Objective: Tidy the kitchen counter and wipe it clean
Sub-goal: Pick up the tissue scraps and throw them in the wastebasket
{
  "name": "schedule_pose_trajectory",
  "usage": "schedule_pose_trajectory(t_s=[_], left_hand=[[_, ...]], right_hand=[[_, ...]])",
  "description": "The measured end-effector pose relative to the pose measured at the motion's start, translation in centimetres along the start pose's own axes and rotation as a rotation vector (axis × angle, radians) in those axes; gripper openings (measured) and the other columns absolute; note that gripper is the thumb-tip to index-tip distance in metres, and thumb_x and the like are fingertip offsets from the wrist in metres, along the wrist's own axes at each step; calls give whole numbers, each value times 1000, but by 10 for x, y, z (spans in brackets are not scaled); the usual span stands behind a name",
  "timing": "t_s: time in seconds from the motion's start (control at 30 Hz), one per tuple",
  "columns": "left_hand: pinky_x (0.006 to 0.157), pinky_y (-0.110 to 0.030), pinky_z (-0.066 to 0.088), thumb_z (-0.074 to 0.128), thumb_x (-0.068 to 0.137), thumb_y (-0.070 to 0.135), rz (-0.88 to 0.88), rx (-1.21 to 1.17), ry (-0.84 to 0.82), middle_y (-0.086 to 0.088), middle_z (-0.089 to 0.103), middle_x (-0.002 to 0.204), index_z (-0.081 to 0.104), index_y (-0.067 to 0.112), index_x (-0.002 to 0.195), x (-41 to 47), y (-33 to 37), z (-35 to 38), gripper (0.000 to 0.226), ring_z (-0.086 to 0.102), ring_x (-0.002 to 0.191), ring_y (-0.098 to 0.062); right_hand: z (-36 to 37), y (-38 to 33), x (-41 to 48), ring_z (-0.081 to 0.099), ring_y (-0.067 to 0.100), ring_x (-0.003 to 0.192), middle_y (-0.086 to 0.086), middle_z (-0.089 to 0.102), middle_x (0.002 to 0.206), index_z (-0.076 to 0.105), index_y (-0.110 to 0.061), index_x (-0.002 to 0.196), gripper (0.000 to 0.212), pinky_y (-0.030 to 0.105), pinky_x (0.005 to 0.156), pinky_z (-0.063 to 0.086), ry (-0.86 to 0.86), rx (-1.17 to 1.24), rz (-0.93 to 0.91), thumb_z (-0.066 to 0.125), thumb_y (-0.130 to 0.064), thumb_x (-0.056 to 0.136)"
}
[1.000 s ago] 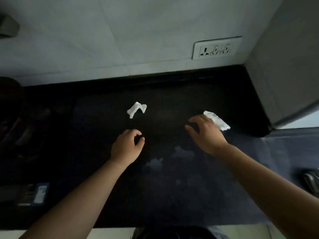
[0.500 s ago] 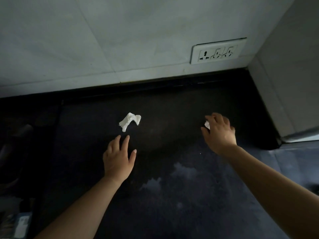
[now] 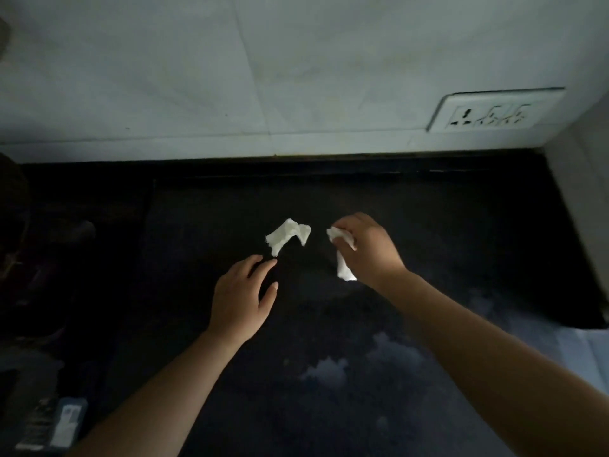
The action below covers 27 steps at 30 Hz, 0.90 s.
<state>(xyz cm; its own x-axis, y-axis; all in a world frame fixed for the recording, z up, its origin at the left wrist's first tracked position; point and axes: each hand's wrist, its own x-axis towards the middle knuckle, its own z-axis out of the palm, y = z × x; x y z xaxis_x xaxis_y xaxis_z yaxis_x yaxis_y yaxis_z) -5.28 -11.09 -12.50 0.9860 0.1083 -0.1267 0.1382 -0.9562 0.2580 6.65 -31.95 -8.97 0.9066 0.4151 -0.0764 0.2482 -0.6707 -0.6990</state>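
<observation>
Your right hand (image 3: 369, 249) had closed on the crumpled white paper tissue (image 3: 342, 268). A second earlier that tissue lay flat on the black stone counter (image 3: 445, 225) out toward 3 o'clock. Now it hung from your curled fingers, one end poking out at the knuckles and the other dangling below. You had carried it in to the middle, just beside the second white crumpled tissue scrap (image 3: 288, 234), which had not moved on the stone.

Your left hand (image 3: 240, 298) had gone from loosely curled to flat, fingers straight and spread, holding nothing. Its fingertips were just short of that loose scrap, which lay at its 1 o'clock. So one piece of litter was up and one was left; by my reading, wiping had not begun.

Pale wet patches (image 3: 326, 371) still showed at 6 o'clock between your forearms and will need the cloth. A flat dark packet with a white label (image 3: 62, 423) sat at 8 o'clock. The shapes at 9 o'clock were too dark to identify. A white socket plate (image 3: 494, 110) sat on the tiled wall at 2 o'clock. Nothing lay between your left hand and the scrap.
</observation>
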Motion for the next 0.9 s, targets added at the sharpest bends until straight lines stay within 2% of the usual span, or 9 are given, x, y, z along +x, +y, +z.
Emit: schedule_pose_trajectory(t_s=[0.17, 0.27, 0.37, 0.53, 0.77, 0.9], left_hand=[[95, -47, 45, 44, 89, 39, -102, -27, 69, -11, 52, 134, 52, 18, 127, 8, -34, -2, 45, 48, 124, -28], [95, -48, 44, 39, 89, 41, -107, -8, 91, -11, 49, 136, 51, 19, 128, 5, -45, 5, 47, 47, 124, -29], [97, -55, 40, 38, 89, 39, -115, -22, 81, -10, 45, 141, 47, 23, 132, 1, -46, 12, 47, 42, 129, -29], [102, -55, 36, 38, 91, 40, -113, -38, 76, -8, 41, 145, 43, 26, 135, 0, -51, 17, 46, 37, 134, -27], [109, -50, 23, 35, 92, 43, -72, -84, 72, -4, 32, 151, 41, 29, 136, -7, -60, 19, 46, 27, 140, -23], [111, -45, 18, 34, 93, 45, -28, -106, 37, -2, 26, 154, 38, 30, 138, -8, -66, 16, 48, 21, 142, -21]], right_hand=[[35, -43, 47, 55, 20, 98, 6, 57, 110, 61, -12, 111, 24, 22, 79, 40, -24, 68, -59, 57, -18, 88], [54, -48, 57, 47, 23, 112, 5, 52, 122, 55, -17, 120, 32, 35, 91, 43, -122, -46, -88, 55, -24, 89], [68, -42, 49, 39, 25, 122, 3, 43, 134, 46, -24, 130, 40, 43, 97, 38, -243, -246, -91, 51, -32, 91], [81, -35, 32, 31, 24, 131, 3, 37, 142, 45, -28, 131, 43, 46, 100, 33, -187, -338, -125, 48, -41, 90], [98, -35, 16, 42, 29, 117, 8, 46, 128, 53, -22, 121, 39, 45, 90, 44, -143, -394, -198, 55, -40, 87], [105, -40, 7, 50, 30, 101, 12, 52, 113, 58, -17, 114, 32, 43, 70, 55, -95, -402, -202, 61, -31, 85]])
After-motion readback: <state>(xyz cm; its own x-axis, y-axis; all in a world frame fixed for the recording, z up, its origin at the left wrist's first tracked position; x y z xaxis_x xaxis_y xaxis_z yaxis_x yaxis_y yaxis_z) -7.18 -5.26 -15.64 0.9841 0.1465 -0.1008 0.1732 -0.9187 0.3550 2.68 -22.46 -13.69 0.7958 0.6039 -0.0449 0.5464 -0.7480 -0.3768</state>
